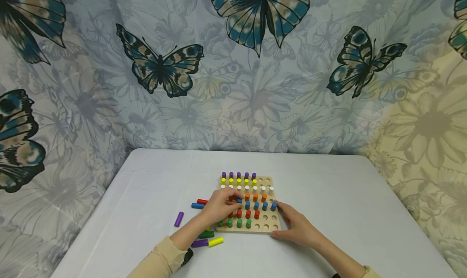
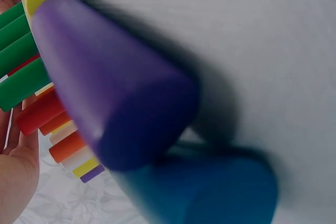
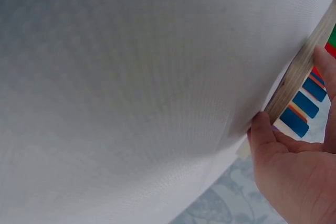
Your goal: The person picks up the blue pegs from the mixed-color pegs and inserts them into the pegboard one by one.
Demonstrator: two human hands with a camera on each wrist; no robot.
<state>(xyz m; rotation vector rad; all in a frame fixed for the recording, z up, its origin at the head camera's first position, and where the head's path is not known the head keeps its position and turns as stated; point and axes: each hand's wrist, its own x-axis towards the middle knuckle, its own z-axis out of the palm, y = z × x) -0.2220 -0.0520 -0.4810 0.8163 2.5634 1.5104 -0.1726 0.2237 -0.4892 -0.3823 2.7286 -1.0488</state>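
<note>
A wooden pegboard [image 1: 268, 226] lies on the white table, with rows of purple, yellow, white, orange, blue, red and green pegs standing in its holes. Above the left part of the blue row, my left hand [image 1: 221, 205] pinches a blue peg [image 1: 239, 200] between thumb and fingertips; whether it touches a hole is hidden. My right hand [image 1: 297, 225] holds the board at its near right corner, thumb at the front and fingers along the right edge. In the right wrist view the fingertips of this hand [image 3: 294, 166] touch the board's wooden side [image 3: 296, 80].
Left of the board lie loose pegs: a purple peg [image 1: 178, 219], a blue peg [image 1: 197, 206], a red peg [image 1: 202, 201], a green peg [image 1: 206, 234] and a yellow peg [image 1: 215, 242] end to end with another purple one. A butterfly-patterned wall covering [image 1: 255, 107] rises behind the table [image 1: 346, 189].
</note>
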